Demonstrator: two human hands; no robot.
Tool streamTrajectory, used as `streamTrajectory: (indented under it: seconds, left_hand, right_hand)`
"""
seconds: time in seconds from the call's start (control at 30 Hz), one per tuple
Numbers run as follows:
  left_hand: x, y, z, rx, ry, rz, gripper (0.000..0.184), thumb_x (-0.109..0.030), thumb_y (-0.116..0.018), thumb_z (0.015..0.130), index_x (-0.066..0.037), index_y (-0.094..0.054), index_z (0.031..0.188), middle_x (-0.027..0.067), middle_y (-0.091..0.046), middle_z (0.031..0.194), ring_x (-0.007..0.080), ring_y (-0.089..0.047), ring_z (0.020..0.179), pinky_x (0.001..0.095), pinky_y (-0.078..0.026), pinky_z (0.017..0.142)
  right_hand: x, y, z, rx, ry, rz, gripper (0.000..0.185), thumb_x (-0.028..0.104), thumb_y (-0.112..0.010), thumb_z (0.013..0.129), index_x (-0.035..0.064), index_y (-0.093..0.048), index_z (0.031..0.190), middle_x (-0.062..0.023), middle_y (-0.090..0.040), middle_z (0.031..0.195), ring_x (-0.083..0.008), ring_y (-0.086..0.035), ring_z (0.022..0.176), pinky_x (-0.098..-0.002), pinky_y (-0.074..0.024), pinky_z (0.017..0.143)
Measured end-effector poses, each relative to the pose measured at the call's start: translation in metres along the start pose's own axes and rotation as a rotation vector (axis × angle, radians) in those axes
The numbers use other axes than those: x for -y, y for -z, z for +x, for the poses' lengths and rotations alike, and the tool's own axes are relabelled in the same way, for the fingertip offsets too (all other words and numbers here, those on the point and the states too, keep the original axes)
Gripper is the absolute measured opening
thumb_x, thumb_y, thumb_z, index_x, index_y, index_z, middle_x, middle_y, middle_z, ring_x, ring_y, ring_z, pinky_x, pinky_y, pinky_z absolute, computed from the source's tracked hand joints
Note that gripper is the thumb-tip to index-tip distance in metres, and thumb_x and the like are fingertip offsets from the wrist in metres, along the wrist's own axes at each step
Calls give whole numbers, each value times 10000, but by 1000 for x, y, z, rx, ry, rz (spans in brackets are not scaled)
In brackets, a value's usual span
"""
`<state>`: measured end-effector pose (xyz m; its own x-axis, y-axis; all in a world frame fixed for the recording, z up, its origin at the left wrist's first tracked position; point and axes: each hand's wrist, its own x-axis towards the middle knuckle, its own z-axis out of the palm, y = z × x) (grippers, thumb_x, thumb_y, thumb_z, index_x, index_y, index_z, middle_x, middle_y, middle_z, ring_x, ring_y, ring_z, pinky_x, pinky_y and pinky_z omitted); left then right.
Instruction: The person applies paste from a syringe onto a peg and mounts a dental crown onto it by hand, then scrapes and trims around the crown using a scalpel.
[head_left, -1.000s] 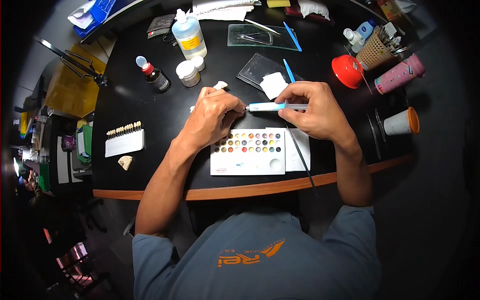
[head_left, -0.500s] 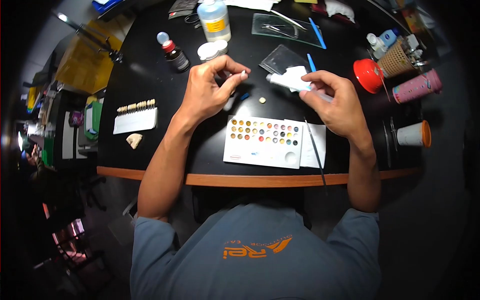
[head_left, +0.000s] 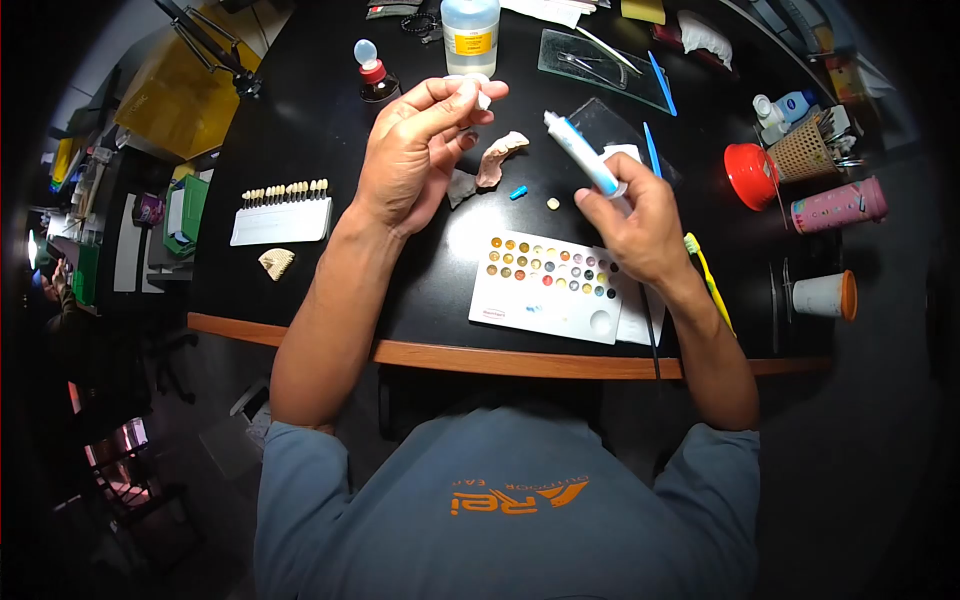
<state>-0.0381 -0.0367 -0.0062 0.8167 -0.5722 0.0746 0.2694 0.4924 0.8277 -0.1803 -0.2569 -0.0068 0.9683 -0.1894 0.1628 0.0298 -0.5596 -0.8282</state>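
My left hand [head_left: 415, 150] is raised over the back of the table, thumb and fingers pinching a small white piece [head_left: 484, 102], possibly a tooth crown. Wrapped in the fingers of my right hand [head_left: 640, 215] is a white and blue syringe [head_left: 582, 150], its tip tilted up and to the left. Between the hands, a blue cap [head_left: 518, 192] and a small cream tooth crown [head_left: 553, 203] lie on the black tabletop. A pinkish dental cast [head_left: 500, 158] is just right of my left wrist. Below them lies a white palette [head_left: 550, 310] with rows of colour wells.
A shade guide [head_left: 280, 222] and a cream tooth model [head_left: 277, 263] are at left. Behind stand a dark bottle [head_left: 378, 85] and a large clear bottle [head_left: 470, 40]. A yellow toothbrush [head_left: 706, 275], red bowl [head_left: 750, 176], pink bottle [head_left: 838, 204] and white cup [head_left: 825, 296] are at right.
My left hand has risen and turned, showing the palm side, and the dental cast has come into view. The syringe has swung more upright in my right hand. The whole view has shifted slightly.
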Motion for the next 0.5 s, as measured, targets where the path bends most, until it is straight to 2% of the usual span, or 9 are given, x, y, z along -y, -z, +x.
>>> streamTrajectory:
  seconds: [0.03, 0.07, 0.1, 0.17, 0.2, 0.3, 0.4, 0.5]
  left_hand:
    - [-1, 0, -1, -7, 38, -62, 202, -199, -711, 991, -59, -690, 1134, 118, -726, 1232, 104, -633, 977, 270, -469, 856]
    - [-3, 0, -2, -12, 75, -122, 209, -202, -706, 989, -64, -687, 1144, 114, -718, 1246, 109, -630, 991, 276, -467, 867]
    - [-4, 1, -1, -11, 103, -169, 213, -197, -702, 989, -65, -683, 1155, 107, -715, 1245, 111, -629, 990, 275, -469, 861]
    - [-3, 6, 0, -11, 160, -260, 224, -186, -694, 988, -65, -676, 1176, 94, -710, 1242, 115, -627, 989, 274, -474, 851]
    - [-3, 7, 0, -1, 169, -284, 234, -172, -696, 982, -59, -673, 1186, 83, -711, 1217, 116, -625, 999, 276, -478, 844]
    - [-2, 5, 0, 0, 177, -295, 246, -178, -705, 978, -55, -672, 1188, 78, -708, 1204, 114, -626, 991, 277, -481, 831]
    - [-4, 1, -2, -17, 176, -286, 240, -179, -711, 977, -55, -674, 1180, 88, -717, 1185, 115, -632, 976, 275, -486, 839]
    - [0, 0, 0, 3, 111, -82, 209, -190, -664, 1013, -21, -681, 1135, 108, -717, 1167, 136, -614, 945, 281, -491, 810]
  right_hand:
    - [3, -4, -1, 0, 41, -58, 169, 119, -736, 893, -11, -628, 884, -72, -611, 629, -127, -533, 510, -334, -416, 516]
    - [9, -5, -1, 42, 47, -117, 176, 105, -755, 862, -22, -633, 877, -140, -643, 697, -210, -618, 577, -367, -480, 588]
    - [6, -7, -1, 47, 160, -212, 163, 59, -760, 822, -24, -638, 890, -178, -650, 773, -267, -666, 690, -381, -509, 665]
    - [4, -17, 2, 16, 251, -155, 154, 10, -755, 792, -21, -635, 884, -193, -645, 814, -298, -680, 781, -401, -509, 711]
    - [3, -20, 3, -4, 274, -132, 161, -12, -761, 785, -21, -626, 873, -181, -660, 792, -314, -683, 741, -412, -505, 686]
    - [-5, -22, 3, 64, 171, -158, 169, -9, -772, 785, -17, -624, 865, -167, -673, 756, -329, -692, 704, -422, -510, 677]
    - [-5, -24, 3, 50, 160, -122, 179, -24, -780, 790, -10, -631, 887, -166, -737, 810, -315, -728, 719, -395, -547, 716]
    - [-4, -22, 3, 35, 161, -123, 189, -21, -790, 799, -11, -632, 901, -169, -761, 858, -281, -749, 758, -367, -558, 736]
